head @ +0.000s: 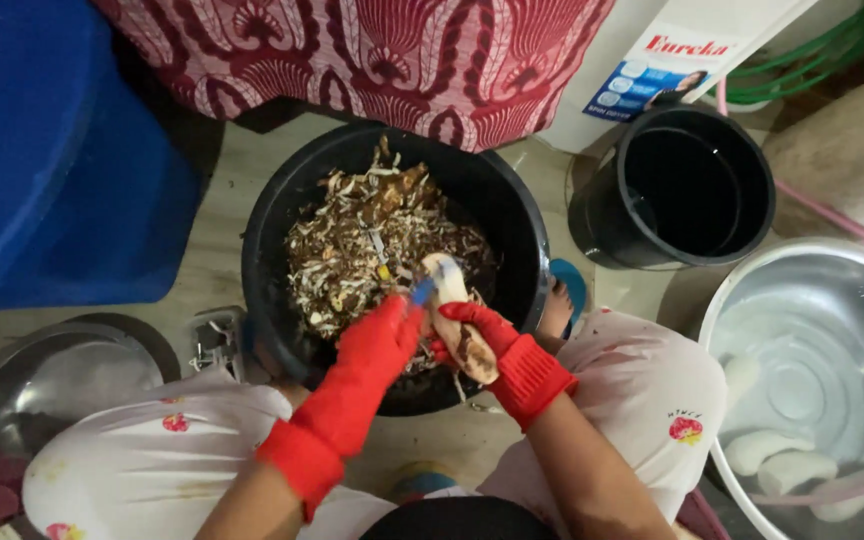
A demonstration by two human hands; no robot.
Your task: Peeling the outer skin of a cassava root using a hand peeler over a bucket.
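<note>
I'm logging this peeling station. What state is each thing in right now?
Root vegetable: partly peeled, held over the tub by the right hand.
Peeler: gripped in the left hand, against the root.
Black tub: heaped with peelings.
Black bucket: upright, looks empty.
Large metal basin: holds water and white peeled pieces.
Metal bowl: empty as far as visible.

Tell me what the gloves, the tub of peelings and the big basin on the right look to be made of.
Gloves on the left hand and right hand: likely rubber, red, with ribbed cuffs. Black tub of peelings: probably plastic, with a dull, smooth rim. Basin: apparently steel, mirror-bright, reflecting light, holding water and peeled pale roots.
</note>
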